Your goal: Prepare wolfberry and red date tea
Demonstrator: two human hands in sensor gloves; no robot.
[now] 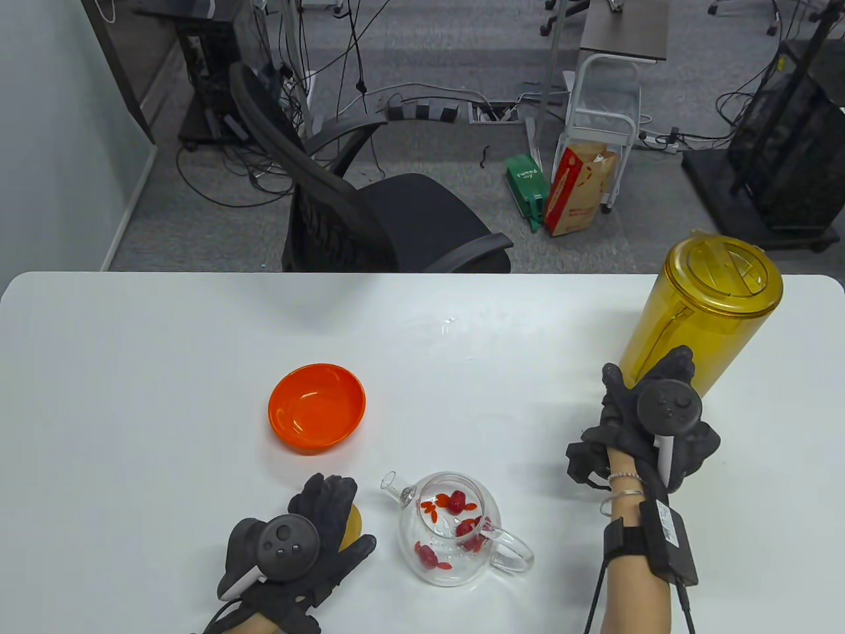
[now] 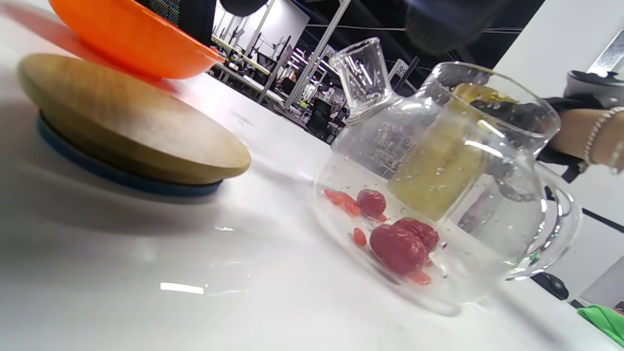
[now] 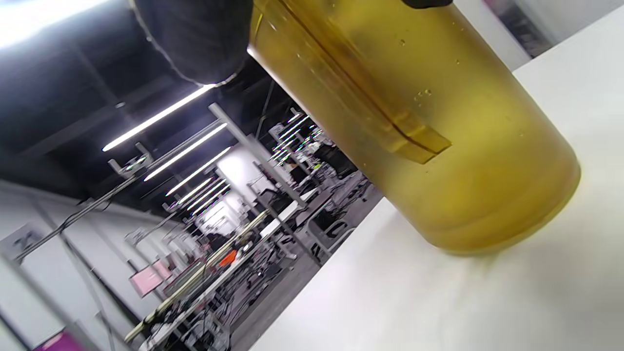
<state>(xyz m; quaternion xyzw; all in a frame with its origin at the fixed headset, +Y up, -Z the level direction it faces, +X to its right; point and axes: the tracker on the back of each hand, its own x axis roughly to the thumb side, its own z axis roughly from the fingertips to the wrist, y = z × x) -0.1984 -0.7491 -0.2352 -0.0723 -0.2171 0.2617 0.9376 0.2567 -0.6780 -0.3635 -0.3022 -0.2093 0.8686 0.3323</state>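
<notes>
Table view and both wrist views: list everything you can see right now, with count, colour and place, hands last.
Round orange plastic bowl: one, orange, table centre-left, looks empty.
Clear glass teapot: one, transparent, near edge at centre, lid off, spout towards the bowl.
Red dates and wolfberries: several, red, inside the teapot.
Round wooden lid: one, light wood with a blue rim, lying on the table by the bowl, under the left hand in the table view.
Tall amber plastic pitcher: one, yellow-amber, lidded, table's right side.
White table: one.
Black office chair: one, beyond the table.
Left hand: black glove, over the wooden lid.
Right hand: black glove, fingers at the pitcher's base.
</notes>
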